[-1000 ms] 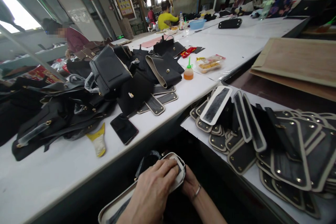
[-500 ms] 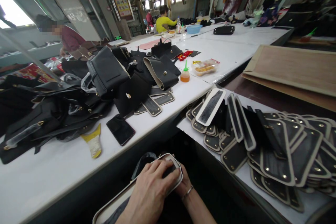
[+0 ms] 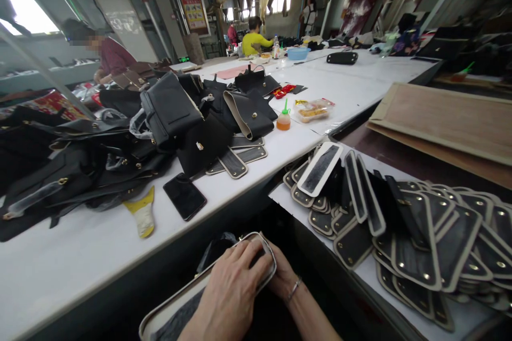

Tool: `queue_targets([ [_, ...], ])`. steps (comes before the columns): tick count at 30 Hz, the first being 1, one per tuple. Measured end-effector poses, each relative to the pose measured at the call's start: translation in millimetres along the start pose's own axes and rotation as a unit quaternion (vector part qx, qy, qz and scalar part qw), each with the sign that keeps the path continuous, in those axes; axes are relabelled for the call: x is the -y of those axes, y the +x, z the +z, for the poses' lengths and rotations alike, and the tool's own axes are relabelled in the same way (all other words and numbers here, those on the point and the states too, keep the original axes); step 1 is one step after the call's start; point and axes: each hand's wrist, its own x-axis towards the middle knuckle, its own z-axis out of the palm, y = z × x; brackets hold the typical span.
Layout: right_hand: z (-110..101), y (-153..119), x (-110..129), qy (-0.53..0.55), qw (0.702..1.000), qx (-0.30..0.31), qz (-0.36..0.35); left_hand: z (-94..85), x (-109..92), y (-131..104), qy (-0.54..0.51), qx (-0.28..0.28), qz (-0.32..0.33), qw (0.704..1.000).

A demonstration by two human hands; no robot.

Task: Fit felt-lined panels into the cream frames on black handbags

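Slightly more of the person's right hand [image 3: 283, 272] shows around the far end of the pale-rimmed bag [image 3: 180, 301] than half a second ago, and a standing person [image 3: 310, 15] has come into view far off near the windows; the left hand [image 3: 236, 285] has kept nearly the same place on the bag.

Seen from the head camera, the bag sits near and centre, tilted, in the dark gap between two worktops. Both hands hold it: the left lies across the top with bent fingers reaching inside the rim at the far end, while the right, with a bracelet [image 3: 295, 288] at the wrist, cups that end from outside. Its fingertips are hidden behind the bag.

On the left worktop [image 3: 88, 261], a phone [image 3: 184, 197] lies near the edge, just right of a yellow-and-white tool [image 3: 143, 213]. Behind them spreads a heap of black bags [image 3: 172, 112], some with gold-coloured fittings. Right of the heap stand a squeeze bottle [image 3: 284, 121] with a green nozzle and a food pack [image 3: 314, 111]. Farther back are a blue basin [image 3: 298, 54] and a black case [image 3: 342, 58].

To the right, black panels [image 3: 416, 234] with pale edges and metal studs overlap in a pile. A brown board [image 3: 444, 122] lies beyond them. Far left, a person in maroon [image 3: 116, 56] bends forward; far centre, another wears yellow [image 3: 254, 42].
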Motion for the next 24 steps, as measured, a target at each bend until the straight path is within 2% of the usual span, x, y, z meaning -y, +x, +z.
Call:
queue_targets([
  [5,8,-17,9,-0.043,0.996,-0.028,-0.066,4.1,1,-2,-0.016,-0.012,0.011,1.0],
  [7,10,-26,8,-0.064,0.995,-0.02,-0.079,7.8,2,-4,-0.023,-0.025,0.016,0.999],
  [10,12,-36,4,-0.062,0.996,0.003,-0.066,12.4,3,-8,-0.056,-0.05,0.014,0.997],
  [15,15,-40,-1,-0.056,0.997,-0.004,-0.059,10.3,4,-13,-0.091,-0.097,0.022,0.991],
  [20,15,-43,0,-0.091,0.994,-0.01,-0.052,14.8,10,-15,-0.059,-0.092,0.056,0.992],
  [24,16,-46,0,-0.092,0.994,-0.006,-0.052,23.9,12,-16,-0.054,-0.097,0.048,0.993],
])
